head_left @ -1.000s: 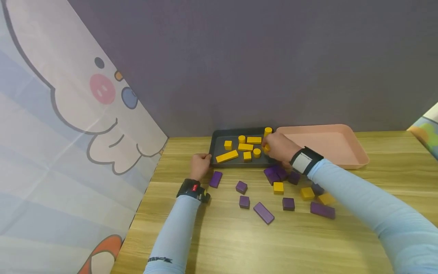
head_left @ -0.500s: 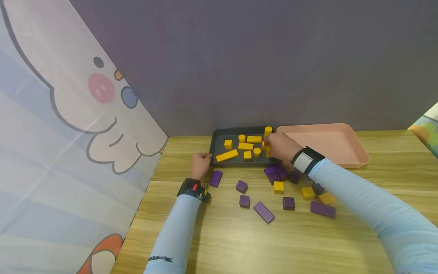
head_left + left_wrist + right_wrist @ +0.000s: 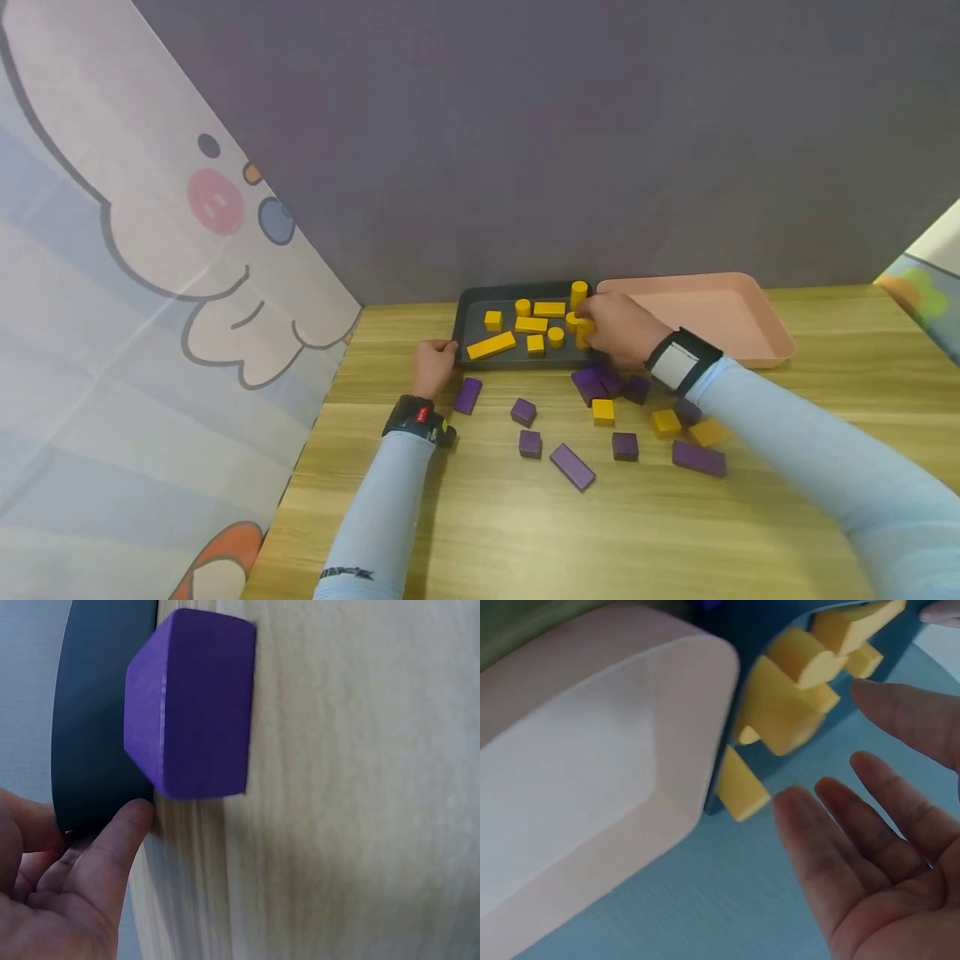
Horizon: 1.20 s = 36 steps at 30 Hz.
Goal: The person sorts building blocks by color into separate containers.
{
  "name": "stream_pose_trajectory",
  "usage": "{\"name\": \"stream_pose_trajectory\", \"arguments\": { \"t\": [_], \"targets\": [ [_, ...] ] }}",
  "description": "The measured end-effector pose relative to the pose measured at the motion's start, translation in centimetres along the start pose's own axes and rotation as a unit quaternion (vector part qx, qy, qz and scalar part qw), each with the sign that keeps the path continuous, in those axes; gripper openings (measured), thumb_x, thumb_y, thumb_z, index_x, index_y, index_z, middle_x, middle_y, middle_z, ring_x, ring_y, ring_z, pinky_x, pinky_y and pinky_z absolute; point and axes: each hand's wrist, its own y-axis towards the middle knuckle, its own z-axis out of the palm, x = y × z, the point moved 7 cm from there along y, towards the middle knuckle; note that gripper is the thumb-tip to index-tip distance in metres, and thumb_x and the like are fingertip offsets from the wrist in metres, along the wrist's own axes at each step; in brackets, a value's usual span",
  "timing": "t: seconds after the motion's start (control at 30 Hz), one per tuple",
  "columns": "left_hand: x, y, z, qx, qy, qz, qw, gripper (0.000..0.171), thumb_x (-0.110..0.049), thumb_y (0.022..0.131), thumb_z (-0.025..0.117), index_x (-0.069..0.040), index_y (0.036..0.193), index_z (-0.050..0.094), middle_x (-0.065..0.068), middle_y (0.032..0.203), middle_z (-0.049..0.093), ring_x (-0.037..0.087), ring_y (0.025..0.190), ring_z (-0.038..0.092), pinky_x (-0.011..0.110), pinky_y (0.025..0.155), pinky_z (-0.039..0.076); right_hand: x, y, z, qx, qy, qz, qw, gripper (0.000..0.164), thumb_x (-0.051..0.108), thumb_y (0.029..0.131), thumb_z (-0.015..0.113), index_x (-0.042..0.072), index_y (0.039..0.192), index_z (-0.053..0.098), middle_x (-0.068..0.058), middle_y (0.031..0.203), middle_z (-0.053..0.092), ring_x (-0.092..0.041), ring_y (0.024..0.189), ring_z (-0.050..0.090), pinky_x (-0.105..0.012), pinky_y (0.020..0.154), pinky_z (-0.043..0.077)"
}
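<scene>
Left hand (image 3: pixel 433 369) pinches the dark-grey rectangular plastic tray (image 3: pixel 506 364), upper middle; right hand (image 3: pixel 621 325) is loose, empty. I'd lift away gently, dodging that tall yellow cylinder (image 3: pixel 578 293).

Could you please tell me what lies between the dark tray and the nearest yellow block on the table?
In the head view, a cluster of purple blocks lies between the dark tray and that yellow block.

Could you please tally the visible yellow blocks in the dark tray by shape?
Yellow cubes: 2
Yellow bars: 3
Yellow cylinders: 4, one partly hidden
Yellow block of unclear shape, by the right hand: 1
Total visible in the dark tray: 10
</scene>
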Motion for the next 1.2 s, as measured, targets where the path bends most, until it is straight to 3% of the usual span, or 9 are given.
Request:
{"name": "stream_pose_trajectory", "arguments": {
  "t": [0.17, 0.4, 0.67, 0.83, 0.93, 1.2],
  "targets": [
    [0.1, -0.2, -0.1, 0.001, 0.001, -0.008, 1.0, 0.029, -0.017, 0.102, 0.059, 0.005, 0.115, 0.075, 0.024, 0.114, 0.074, 0.025, 0.086, 0.071, 0.033, 0.071, 0.064, 1.3, -2.1, -1.0, -0.017, -0.007, -0.001, 1.0, 0.042, 0.016, 0.088, 0.078, 0.002, 0.126, 0.07, -0.015, 0.123, 0.072, -0.018, 0.08, 0.065, -0.034, 0.073, 0.058],
    [0.2, -0.3, -0.1, -0.001, 0.006, -0.012, 0.9999, 0.03, -0.017, 0.102, 0.059, 0.005, 0.116, 0.075, 0.023, 0.116, 0.073, 0.025, 0.088, 0.071, 0.035, 0.074, 0.064, 3.1, -5.4, -1.0, -0.041, -0.025, -0.046, 0.998, 0.039, 0.022, 0.085, 0.084, 0.006, 0.119, 0.074, -0.01, 0.115, 0.076, -0.023, 0.098, 0.072, -0.042, 0.087, 0.061],
    [0.2, -0.4, -0.1, 0.002, 0.008, -0.019, 0.9998, 0.031, -0.017, 0.102, 0.06, 0.005, 0.119, 0.073, 0.025, 0.12, 0.072, 0.031, 0.093, 0.074, 0.036, 0.076, 0.064, 3.5, -8.4, 0.9, 0.006, 0.006, -0.026, 1.0, 0.042, 0.027, 0.085, 0.084, 0.006, 0.12, 0.074, -0.009, 0.114, 0.077, -0.022, 0.096, 0.071, -0.042, 0.085, 0.061],
    [0.1, -0.4, -0.4, -0.004, 0.023, -0.009, 0.9997, 0.031, -0.017, 0.102, 0.059, 0.006, 0.116, 0.074, 0.025, 0.113, 0.074, 0.024, 0.081, 0.07, 0.026, 0.065, 0.058, 3.5, -9.0, 2.7, 0.021, -0.011, -0.042, 0.999, 0.036, 0.029, 0.081, 0.087, 0.01, 0.109, 0.077, -0.002, 0.098, 0.076, -0.012, 0.082, 0.066, -0.032, 0.073, 0.059],
    [0.1, -0.4, -0.5, -0.006, 0.035, -0.009, 0.9993, 0.032, -0.019, 0.102, 0.059, 0.005, 0.116, 0.075, 0.024, 0.11, 0.075, 0.018, 0.074, 0.066, 0.021, 0.059, 0.05, 3.5, -9.2, 3.5, 0.021, -0.018, -0.058, 0.998, 0.027, 0.029, 0.078, 0.089, 0.013, 0.095, 0.077, 0.004, 0.081, 0.069, -0.008, 0.069, 0.056, -0.025, 0.062, 0.051],
    [0.1, -0.6, -0.3, 0.003, 0.03, -0.026, 0.9992, 0.033, -0.022, 0.102, 0.06, 0.003, 0.119, 0.074, 0.023, 0.114, 0.074, 0.021, 0.079, 0.07, 0.024, 0.063, 0.055, 3.2, -9.7, 4.4, 0.02, -0.023, -0.062, 0.998, 0.023, 0.024, 0.074, 0.09, 0.013, 0.084, 0.073, 0.01, 0.068, 0.057, -0.007, 0.06, 0.049, -0.021, 0.055, 0.043]
  ]
}}
